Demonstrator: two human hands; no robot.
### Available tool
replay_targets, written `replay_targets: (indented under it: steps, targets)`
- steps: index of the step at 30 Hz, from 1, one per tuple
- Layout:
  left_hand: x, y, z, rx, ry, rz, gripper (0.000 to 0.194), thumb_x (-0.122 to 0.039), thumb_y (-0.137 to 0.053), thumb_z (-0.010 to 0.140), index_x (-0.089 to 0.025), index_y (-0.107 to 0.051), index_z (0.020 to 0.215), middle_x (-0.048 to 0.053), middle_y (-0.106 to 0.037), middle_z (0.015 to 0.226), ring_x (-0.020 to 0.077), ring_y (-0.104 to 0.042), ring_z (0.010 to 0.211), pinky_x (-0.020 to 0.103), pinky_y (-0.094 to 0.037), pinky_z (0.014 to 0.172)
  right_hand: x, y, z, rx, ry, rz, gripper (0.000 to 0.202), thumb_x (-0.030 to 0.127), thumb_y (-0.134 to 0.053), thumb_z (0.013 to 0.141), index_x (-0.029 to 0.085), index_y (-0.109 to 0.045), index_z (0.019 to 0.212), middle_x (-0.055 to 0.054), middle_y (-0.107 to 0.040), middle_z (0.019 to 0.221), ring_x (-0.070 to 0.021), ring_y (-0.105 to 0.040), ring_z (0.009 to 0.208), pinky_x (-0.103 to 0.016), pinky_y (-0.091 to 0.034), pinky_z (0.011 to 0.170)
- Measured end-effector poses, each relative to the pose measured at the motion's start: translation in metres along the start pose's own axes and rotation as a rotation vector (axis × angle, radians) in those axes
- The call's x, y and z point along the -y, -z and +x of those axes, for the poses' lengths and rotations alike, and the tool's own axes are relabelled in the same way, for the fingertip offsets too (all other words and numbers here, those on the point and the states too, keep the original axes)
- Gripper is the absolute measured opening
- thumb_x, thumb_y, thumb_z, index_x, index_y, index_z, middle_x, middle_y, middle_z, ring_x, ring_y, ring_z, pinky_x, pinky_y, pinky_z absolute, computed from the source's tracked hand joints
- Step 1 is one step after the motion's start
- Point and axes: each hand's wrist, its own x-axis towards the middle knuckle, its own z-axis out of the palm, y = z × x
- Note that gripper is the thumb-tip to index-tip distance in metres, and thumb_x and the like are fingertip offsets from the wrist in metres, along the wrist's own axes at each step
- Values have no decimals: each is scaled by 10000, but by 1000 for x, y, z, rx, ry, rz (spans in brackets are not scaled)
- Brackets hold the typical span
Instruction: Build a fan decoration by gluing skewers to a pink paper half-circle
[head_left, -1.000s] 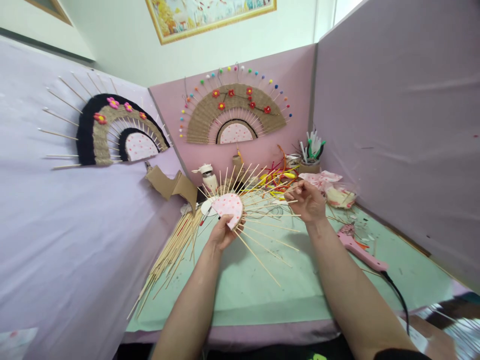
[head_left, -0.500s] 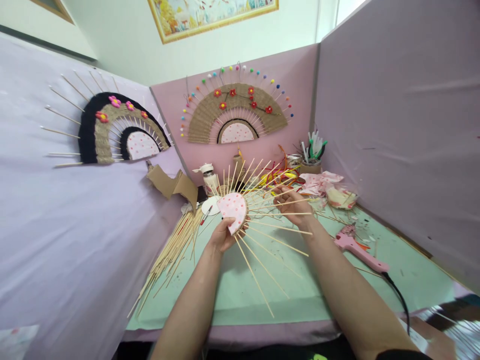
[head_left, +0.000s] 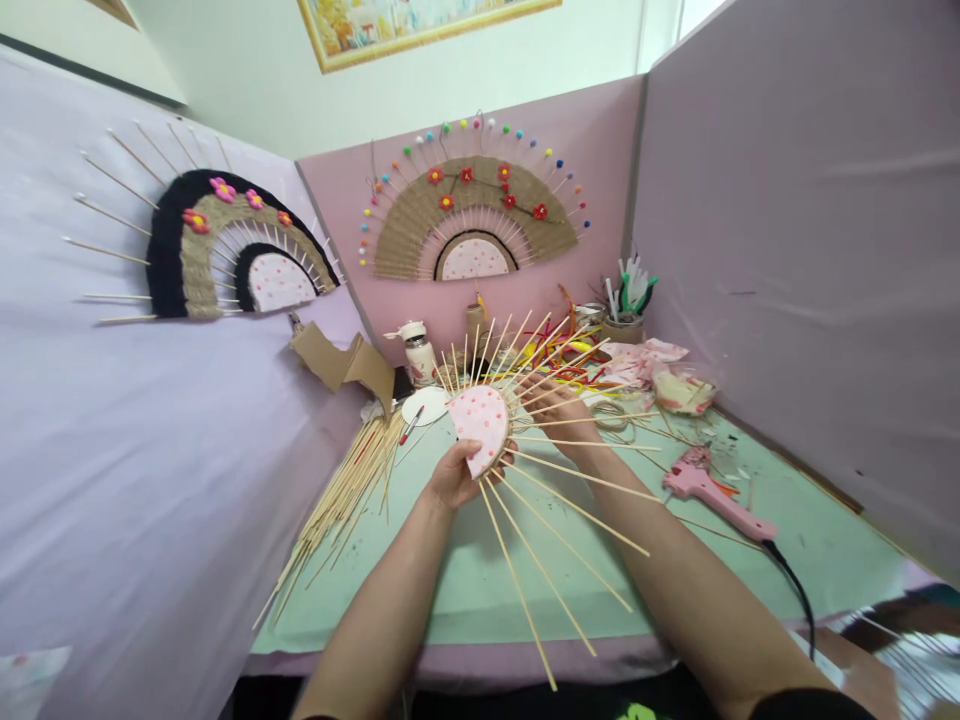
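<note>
While our left hand (head_left: 454, 478) is pinching the dotted half-disc (head_left: 480, 418), we are risking loosened sticks (head_left: 585, 475) if our right hand (head_left: 562, 411), its finger closure unclear, is pressing behind them.

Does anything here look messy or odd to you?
Mostly clutter: bright strands lie tangled toward the back of the green tablecloth, and small scraps litter it near the pink glue gun. The dotted half-disc in the left hand, with sticks fanning from its edge, shows no obvious damage.
</note>
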Motion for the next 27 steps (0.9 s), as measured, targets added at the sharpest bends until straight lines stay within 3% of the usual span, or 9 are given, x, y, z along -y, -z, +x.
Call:
replay_targets:
  steps: [5, 10, 17, 22, 27]
  targets:
    - [2, 2, 0, -21, -92, -43, 413, -199, -655, 629, -96, -618, 1027, 87, -660, 788, 131, -582, 642, 196, -452, 529, 2, 1, 1, -40, -15, 61, 325, 139, -808, 580, 236, -711, 875, 2, -765, 922, -150, -722, 785, -255, -572, 716]
    - [0, 2, -2, -36, -69, -61, 415, -191, -648, 622, -99, -611, 1025, 80, -638, 764, 124, -565, 627, 180, -441, 507, 2, -2, -1, -35, -16, 138, 320, 105, -800, 590, 190, -706, 884, -27, -761, 900, -131, -713, 719, -209, -563, 640]
    - [-8, -6, 0, -117, -110, -173, 314, -152, -604, 654, -81, -606, 960, 92, -621, 790, 109, -568, 633, 177, -488, 538, 16, 8, 4, -97, 76, 297, 149, 229, -780, 713, 216, -640, 761, 70, -682, 667, -46, -591, 535, -153, -489, 505]
    - [-15, -5, 4, -163, -99, -268, 295, -143, -528, 720, -52, -590, 994, 100, -584, 780, 121, -576, 661, 179, -500, 540, 30, 16, 1, -20, 120, 503, 227, 281, -758, 779, 203, -575, 669, 89, -546, 536, -27, -465, 444, -154, -436, 460]
    - [-15, -1, 6, -151, -83, -289, 283, -146, -512, 742, -34, -590, 991, 101, -571, 770, 123, -574, 672, 177, -502, 554, 34, 18, -1, 32, 123, 546, 275, 339, -730, 814, 197, -566, 646, 87, -487, 506, -28, -425, 425, -164, -420, 448]
